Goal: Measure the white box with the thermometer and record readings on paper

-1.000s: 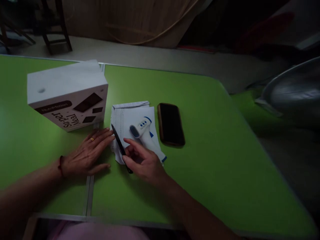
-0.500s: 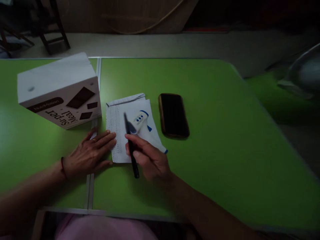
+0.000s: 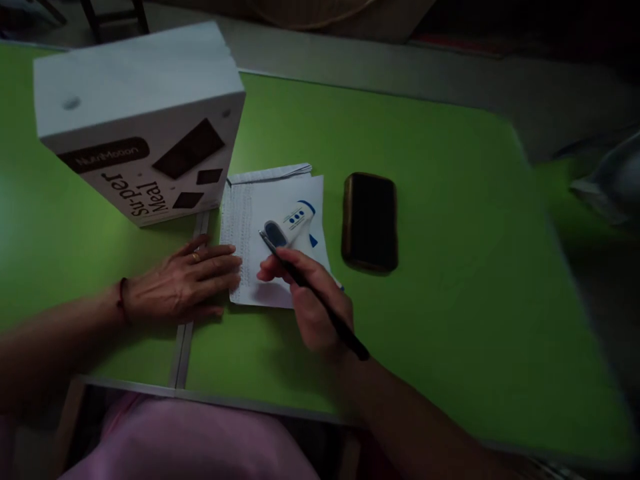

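My right hand (image 3: 317, 293) grips a black pen (image 3: 325, 305) above a paper booklet (image 3: 255, 200). The pen slants, its tip pointing up and left over the page and its back end lying toward my wrist. A picture of a white and blue handheld thermometer is printed on the booklet, beside a column of small text. My left hand (image 3: 187, 283) lies flat, fingers stretched out, with the fingertips on the booklet's left edge. A ring and a dark red bracelet are on that hand and wrist. My right hand covers the booklet's lower right part.
A tall white box (image 3: 145, 133) printed "Su-per Meal" stands behind my left hand. A phone (image 3: 371, 222) in a brown case lies right of the booklet. All rest on a green table (image 3: 450, 300) with a metal seam (image 3: 184, 353). A dark stool (image 3: 116, 17) stands beyond.
The pen has turned in my right hand, from nearly upright to slanting with its back end toward the wrist. My left hand stays flat. The camera view has shifted.
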A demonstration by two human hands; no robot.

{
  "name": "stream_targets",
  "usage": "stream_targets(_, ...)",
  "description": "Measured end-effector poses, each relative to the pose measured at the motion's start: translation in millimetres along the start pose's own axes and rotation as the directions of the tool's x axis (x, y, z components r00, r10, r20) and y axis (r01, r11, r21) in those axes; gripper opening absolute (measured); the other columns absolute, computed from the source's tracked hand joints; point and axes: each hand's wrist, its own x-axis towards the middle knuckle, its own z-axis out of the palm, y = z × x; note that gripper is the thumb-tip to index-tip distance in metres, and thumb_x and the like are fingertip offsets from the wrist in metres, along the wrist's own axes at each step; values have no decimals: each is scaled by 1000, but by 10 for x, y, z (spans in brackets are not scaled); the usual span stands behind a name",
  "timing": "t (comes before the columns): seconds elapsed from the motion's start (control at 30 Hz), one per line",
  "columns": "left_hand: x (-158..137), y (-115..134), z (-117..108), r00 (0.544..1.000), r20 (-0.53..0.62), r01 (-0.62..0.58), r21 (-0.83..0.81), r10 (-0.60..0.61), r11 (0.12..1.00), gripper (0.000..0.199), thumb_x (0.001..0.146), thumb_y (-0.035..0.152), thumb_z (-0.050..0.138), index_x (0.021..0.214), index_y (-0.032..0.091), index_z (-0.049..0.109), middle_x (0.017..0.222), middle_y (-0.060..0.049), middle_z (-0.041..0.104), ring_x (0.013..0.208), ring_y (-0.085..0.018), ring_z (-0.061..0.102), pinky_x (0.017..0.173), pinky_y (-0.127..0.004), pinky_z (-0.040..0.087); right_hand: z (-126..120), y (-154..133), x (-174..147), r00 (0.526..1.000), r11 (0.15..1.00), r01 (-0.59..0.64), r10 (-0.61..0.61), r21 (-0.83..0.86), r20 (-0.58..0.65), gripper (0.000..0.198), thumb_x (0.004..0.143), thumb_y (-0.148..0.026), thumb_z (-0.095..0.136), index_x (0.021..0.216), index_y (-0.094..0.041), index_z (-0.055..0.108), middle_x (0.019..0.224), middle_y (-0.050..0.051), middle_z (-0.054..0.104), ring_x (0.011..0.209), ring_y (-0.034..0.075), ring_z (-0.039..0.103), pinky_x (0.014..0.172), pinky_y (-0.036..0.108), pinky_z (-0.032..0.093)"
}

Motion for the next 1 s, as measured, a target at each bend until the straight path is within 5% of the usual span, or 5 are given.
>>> stream_targets(0.13,9,5,-12,998,5,-69,-76,69,995,34,104,41,50,119,13,63,128,-16,65,131,-30,54,119,-51,32,56,0,-8,981,986,-111,88,-127,-174,11,78,-27,71,83,-23,62,64,-4,60,51,11,54,47,23,44)
stream_targets(0.3,16,4,-10,996,53,-68,-91,73,993,32,102,38,51,121,15,62,131,-16,61,133,-31,50,119,-52,30,62,-44,6,982,977,-185,181,-101,-55,11,78,-25,56,83,-22,65,62,-2,63,53,13,57,48,24,46)
stream_targets(0.5,6,1,-4,995,83,-50,-112,60,992,32,100,37,55,124,17,58,133,-16,59,135,-31,48,119,-53,28,48,-2,-26,994,917,-99,78,-386,-70,7,72,-20,62,78,-22,65,57,-5,62,43,10,51,42,22,40)
stream_targets(0.7,7,19,-18,993,101,-40,-132,54,990,32,100,34,55,126,15,57,133,-16,58,135,-32,47,118,-54,28,66,30,-72,998,879,62,-70,-473,-1,7,76,-18,61,72,-23,58,50,-7,56,39,9,48,40,21,37)
stream_targets(1.0,22,14,-30,994,104,-29,-128,42,991,33,98,36,59,125,17,58,133,-15,59,136,-31,47,119,-53,28,49,20,-48,984,858,163,-109,-486,139,11,81,-17,55,72,-24,58,54,-6,58,44,10,51,44,23,41)
